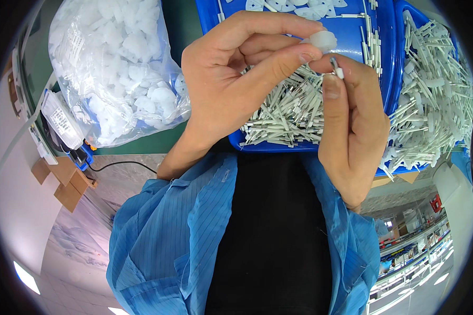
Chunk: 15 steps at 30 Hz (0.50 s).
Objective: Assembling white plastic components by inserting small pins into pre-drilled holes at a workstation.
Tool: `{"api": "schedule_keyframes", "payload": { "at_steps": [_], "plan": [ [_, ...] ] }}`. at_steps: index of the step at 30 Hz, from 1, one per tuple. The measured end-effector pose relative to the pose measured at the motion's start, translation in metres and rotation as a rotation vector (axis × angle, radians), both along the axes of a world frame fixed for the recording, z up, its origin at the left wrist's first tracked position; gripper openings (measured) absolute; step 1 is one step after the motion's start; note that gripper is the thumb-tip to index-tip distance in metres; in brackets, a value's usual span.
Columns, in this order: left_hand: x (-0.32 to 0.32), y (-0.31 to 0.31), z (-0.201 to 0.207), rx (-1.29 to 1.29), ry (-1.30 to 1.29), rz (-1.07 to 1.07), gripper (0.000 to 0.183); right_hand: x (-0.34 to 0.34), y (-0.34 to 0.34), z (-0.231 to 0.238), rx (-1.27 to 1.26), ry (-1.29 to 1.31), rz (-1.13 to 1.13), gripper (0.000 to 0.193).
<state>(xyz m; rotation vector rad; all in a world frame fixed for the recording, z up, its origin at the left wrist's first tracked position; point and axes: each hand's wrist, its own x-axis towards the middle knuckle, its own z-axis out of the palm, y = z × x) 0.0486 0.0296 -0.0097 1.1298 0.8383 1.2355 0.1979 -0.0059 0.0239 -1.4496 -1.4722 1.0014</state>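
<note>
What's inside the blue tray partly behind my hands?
The blue tray holds a heap of thin whitish rods, with more along its right side, and flat white pieces at the far end. Your left hand and right hand hide what lies behind them.

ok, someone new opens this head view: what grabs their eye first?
Probably the two hands close together above the blue tray: left hand pinching a translucent white plastic piece, right hand pinching a small metal-and-white pin. Then the bulging clear plastic bag of whitish pieces, upper left, and the heap of thin white rods at far right.
</note>
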Motion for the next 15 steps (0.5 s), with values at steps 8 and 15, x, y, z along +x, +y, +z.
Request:
{"api": "schedule_keyframes", "payload": {
  "at_steps": [8, 15],
  "plan": [
    [-0.002, -0.002, -0.011, 0.057, 0.017, 0.073, 0.023, 0.005, -0.002, 0.015, -0.172, -0.141, 0.012, 0.017],
    [-0.006, 0.0, -0.004, 0.22, 0.105, -0.034, 0.023, 0.01, 0.0, 0.014, 0.005, -0.126, 0.095, 0.02]
  ]
}}
